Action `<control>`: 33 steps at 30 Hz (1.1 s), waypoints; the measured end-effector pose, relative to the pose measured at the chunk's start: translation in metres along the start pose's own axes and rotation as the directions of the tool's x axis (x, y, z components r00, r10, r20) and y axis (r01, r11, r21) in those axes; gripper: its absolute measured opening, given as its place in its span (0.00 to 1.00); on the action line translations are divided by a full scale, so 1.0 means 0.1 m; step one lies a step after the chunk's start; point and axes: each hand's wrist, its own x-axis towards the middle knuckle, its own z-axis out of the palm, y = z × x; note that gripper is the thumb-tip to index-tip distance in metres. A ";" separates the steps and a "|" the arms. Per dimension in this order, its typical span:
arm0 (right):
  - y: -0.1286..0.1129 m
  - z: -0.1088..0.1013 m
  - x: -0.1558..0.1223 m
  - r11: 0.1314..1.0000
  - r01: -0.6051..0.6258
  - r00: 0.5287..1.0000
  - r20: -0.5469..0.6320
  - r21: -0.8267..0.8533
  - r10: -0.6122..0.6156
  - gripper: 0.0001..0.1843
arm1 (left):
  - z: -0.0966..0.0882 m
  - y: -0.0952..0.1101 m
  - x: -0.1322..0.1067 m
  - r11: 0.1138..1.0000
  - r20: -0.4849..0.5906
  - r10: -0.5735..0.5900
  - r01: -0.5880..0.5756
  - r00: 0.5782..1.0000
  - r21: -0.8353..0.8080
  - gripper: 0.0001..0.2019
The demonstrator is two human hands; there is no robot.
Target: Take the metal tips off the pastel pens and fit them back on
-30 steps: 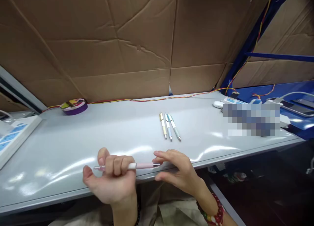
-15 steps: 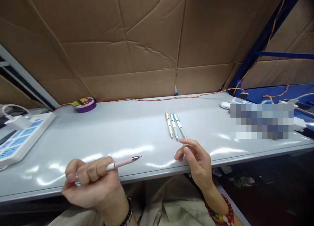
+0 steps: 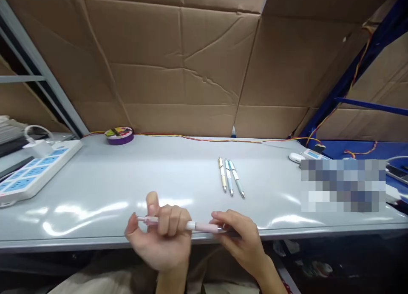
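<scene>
A pink-and-white click pen (image 3: 205, 227) lies almost level in my left hand (image 3: 170, 238), its metal tip pointing right. The fingers of that hand wrap round the barrel, while the thumb and index finger stand apart near the clicker end. My right hand (image 3: 244, 236) is at the other end, its fingers and thumb closed about the tip, which they partly hide. Beyond it on the table are three more pens, side by side with tips toward me: a cream one (image 3: 222, 175), a light-blue one (image 3: 228, 178) and a teal-and-grey one (image 3: 237, 179).
The grey table (image 3: 153, 170) ends just below my hands. A round purple tape roll (image 3: 119, 136) sits at the back left. Power strips stand at the left (image 3: 41, 170) and back right. A pixelated patch covers things on the right. Cardboard (image 3: 178, 85) rises behind, with thin wires along its foot.
My left hand has moved right with the pen and turned it level. My right hand has come to the pen's tip and closed there. The view has tilted up slightly.
</scene>
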 end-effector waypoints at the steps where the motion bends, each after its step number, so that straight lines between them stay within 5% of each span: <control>1: -0.01 0.00 0.00 1.000 -0.017 1.000 -0.011 0.008 0.017 0.14 | 0.02 -0.07 -0.02 0.999 -0.032 -0.036 0.037 0.999 0.020 0.12; 6: -0.13 -0.08 -0.03 0.972 -0.166 0.986 0.059 0.166 0.158 0.17 | 0.05 -0.28 -0.11 0.976 -0.088 -0.197 0.203 0.977 0.073 0.15; 11: -0.21 -0.26 0.07 0.969 0.005 0.999 -0.049 0.248 0.007 0.22 | 0.08 -0.30 -0.07 0.950 -0.119 -0.060 0.093 0.991 0.298 0.20; 16: -0.09 -0.45 0.40 0.994 0.101 0.973 -0.203 -0.048 -0.108 0.20 | 0.01 -0.30 0.00 0.699 -0.021 0.110 -0.063 0.994 0.713 0.24; 20: 0.15 -0.35 0.66 0.871 0.043 0.997 0.076 -0.489 -0.007 0.14 | -0.04 -0.27 0.02 0.562 -0.005 0.162 -0.088 0.987 0.822 0.25; 25: 0.32 -0.17 0.75 0.730 0.123 0.898 0.388 -0.672 0.206 0.11 | -0.02 -0.24 0.01 0.536 0.000 0.160 -0.087 0.987 0.840 0.26; 28: 0.29 -0.17 0.71 0.735 0.095 0.884 0.396 -0.672 0.248 0.18 | -0.03 -0.25 0.01 0.532 0.005 0.147 -0.083 0.989 0.843 0.28; 33: 0.12 -0.23 0.55 0.829 0.010 0.953 0.256 -0.559 0.161 0.22 | -0.03 -0.24 0.01 0.478 0.086 0.046 -0.097 0.995 0.873 0.25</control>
